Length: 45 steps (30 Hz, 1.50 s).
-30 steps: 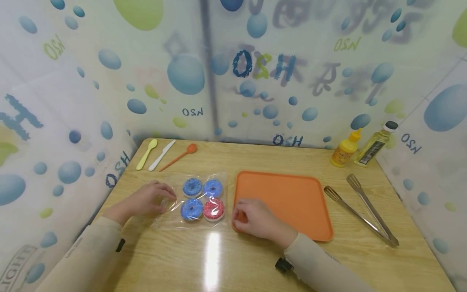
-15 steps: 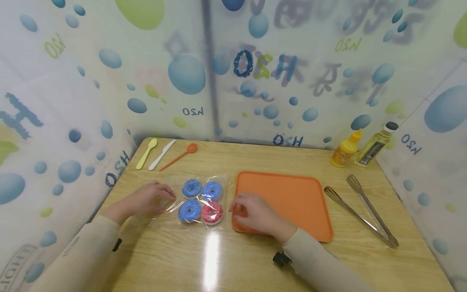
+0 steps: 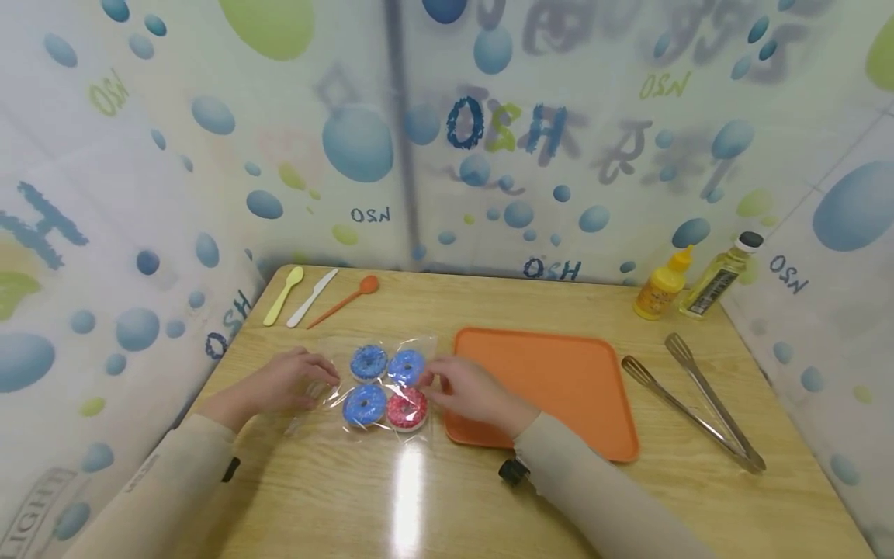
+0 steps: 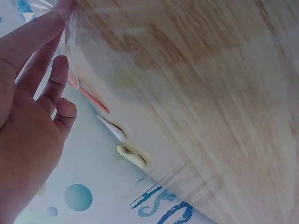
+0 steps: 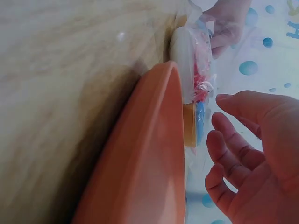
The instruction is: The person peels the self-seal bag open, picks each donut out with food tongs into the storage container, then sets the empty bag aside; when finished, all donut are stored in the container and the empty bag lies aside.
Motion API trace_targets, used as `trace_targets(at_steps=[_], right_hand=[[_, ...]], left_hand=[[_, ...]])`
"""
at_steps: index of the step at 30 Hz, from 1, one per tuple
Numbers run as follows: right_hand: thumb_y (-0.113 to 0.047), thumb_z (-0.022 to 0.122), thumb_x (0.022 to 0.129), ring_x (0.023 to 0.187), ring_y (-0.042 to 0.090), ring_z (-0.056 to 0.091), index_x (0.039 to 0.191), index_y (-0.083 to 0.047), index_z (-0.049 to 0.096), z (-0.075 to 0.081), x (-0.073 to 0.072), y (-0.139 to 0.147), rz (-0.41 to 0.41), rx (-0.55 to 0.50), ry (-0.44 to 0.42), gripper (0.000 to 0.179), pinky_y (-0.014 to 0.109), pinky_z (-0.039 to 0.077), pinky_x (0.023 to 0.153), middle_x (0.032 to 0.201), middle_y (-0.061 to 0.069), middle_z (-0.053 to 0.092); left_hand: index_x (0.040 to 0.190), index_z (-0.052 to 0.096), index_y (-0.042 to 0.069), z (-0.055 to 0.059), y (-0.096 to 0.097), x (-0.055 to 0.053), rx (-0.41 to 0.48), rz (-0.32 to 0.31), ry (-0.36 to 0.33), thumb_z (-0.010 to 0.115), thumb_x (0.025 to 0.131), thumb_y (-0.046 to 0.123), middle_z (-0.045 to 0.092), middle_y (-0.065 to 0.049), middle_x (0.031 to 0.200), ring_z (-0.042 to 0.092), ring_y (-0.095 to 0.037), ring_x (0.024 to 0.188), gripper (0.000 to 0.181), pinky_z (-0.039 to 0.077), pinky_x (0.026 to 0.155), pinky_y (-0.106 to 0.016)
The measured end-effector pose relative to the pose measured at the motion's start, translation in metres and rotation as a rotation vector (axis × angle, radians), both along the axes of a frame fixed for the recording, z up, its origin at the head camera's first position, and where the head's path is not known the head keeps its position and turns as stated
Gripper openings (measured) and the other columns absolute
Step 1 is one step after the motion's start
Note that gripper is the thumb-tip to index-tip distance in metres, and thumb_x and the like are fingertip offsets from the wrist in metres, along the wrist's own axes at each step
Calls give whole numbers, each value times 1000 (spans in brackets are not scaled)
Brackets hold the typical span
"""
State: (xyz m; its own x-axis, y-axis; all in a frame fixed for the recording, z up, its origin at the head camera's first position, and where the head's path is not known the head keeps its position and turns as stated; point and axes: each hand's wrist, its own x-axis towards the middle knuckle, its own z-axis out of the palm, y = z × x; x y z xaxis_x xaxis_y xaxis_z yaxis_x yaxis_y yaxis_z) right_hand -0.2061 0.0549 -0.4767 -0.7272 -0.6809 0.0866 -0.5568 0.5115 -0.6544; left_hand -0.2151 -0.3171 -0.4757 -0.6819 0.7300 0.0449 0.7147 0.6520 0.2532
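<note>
Head view: from over here the clear donut bag [image 3: 384, 383] sits at 9 o'clock from the orange tray [image 3: 548, 380], left hand [image 3: 289, 380] at the bag's own 9, right hand [image 3: 475, 390] at its 3. Left wrist view: fingertips pinching the bag up around 11 o'clock, last two fingers bent. Right wrist view: fingers loosely curved, holding nothing, can't tell if they're touching the bag.

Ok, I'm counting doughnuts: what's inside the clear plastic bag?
Through the clear plastic bag, three blue doughnuts and one red doughnut show. Their undersides are hidden; in the head view, the left hand and right hand cover parts of its edges.
</note>
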Motion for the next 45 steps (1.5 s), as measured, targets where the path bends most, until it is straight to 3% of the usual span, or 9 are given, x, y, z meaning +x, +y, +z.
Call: trace_targets(at_steps=[11, 21, 45], right_hand=[[-16, 71, 98, 77, 8, 55, 118, -22, 74, -4, -12, -7, 24, 51, 16, 21, 21, 50, 68, 105, -2, 65], [-22, 70, 100, 82, 8, 55, 104, -22, 75, -7, -15, -10, 0, 40, 35, 6, 21, 51, 74, 100, -9, 61], [-27, 70, 100, 87, 7, 59, 99, -21, 72, -11, -7, 15, -73, 46, 102, 7, 25, 52, 79, 96, -11, 62]], left_hand=[[115, 78, 9, 3, 6, -2, -31, 57, -34, 89, 70, 3, 73, -6, 120, 62, -31, 107, 47, 50, 89, -49], [115, 78, 8, 4, 6, -4, -13, 76, -74, 89, 72, 3, 73, -6, 121, 60, -29, 107, 45, 50, 90, -48], [115, 78, 10, 2, 7, -4, -27, 85, -67, 90, 69, 4, 73, -5, 121, 61, -29, 108, 48, 50, 91, -48]])
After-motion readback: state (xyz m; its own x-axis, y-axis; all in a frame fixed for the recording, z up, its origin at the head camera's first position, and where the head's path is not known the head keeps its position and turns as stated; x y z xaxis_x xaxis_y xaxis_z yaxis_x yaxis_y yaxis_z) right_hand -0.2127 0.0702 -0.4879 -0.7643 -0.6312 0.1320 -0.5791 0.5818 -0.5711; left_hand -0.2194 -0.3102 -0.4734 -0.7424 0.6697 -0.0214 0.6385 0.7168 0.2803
